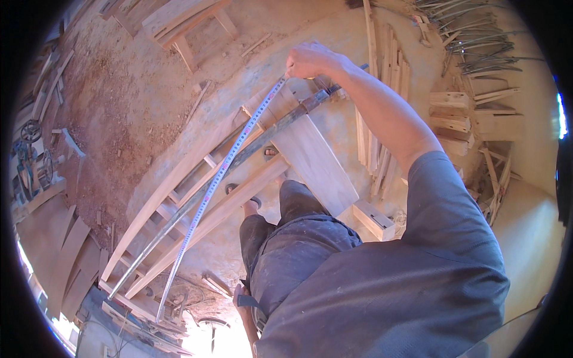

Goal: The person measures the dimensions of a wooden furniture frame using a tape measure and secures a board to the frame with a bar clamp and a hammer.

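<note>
The long frame [197,197] of curved wooden rails looks heavy and stiff. Along it runs a thin, springy tape [221,173], best pinched at its end, where the right hand [310,59] pinches it. The left hand is hidden.

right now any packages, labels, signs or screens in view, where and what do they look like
No packages, labels, signs or screens.
Nearest to one: tape measure, a long pale strip with fine marks, stretched along the wooden frame from the right hand to lower left.

One hand [311,59], one tape measure [215,185], one metal bar [239,161], perhaps two long rails [179,173].
</note>
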Tool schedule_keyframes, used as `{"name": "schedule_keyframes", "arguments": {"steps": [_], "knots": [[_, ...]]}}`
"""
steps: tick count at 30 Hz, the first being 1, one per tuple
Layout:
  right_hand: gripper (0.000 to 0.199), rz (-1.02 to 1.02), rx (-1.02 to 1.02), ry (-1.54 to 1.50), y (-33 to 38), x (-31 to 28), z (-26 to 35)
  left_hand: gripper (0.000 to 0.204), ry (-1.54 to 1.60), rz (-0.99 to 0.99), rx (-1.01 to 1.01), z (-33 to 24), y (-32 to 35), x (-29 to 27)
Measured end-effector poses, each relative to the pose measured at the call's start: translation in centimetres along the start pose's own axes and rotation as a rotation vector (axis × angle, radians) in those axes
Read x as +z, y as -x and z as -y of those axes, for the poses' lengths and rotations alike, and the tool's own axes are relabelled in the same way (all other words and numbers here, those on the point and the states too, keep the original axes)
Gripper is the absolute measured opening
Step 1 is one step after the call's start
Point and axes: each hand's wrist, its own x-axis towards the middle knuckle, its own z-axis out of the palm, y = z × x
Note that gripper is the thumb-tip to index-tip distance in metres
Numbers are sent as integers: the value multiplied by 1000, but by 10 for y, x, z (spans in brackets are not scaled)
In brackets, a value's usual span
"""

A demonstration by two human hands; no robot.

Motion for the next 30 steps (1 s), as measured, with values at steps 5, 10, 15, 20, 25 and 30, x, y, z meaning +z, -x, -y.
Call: {"name": "schedule_keyframes", "arguments": {"steps": [5,10,15,20,25,30], "knots": [[22,5,-15,-13,2,1,-5,28,189,-25,-23,46,-20,17],[20,-1,-34,-13,-3,0,-3,37,258,-65,28,68,-21,22],[21,26,-214,249,16,7,29,45,198,-51,-53,110,-31,40],[28,499,-478,-253,87,93,126,51,410,9,-117,171,-67,61],[29,565,-414,-203,161,163,209,58,696,71,-143,169,-62,60],[30,520,-370,-3,189,205,258,59,709,27,-37,146,-46,47]]}}
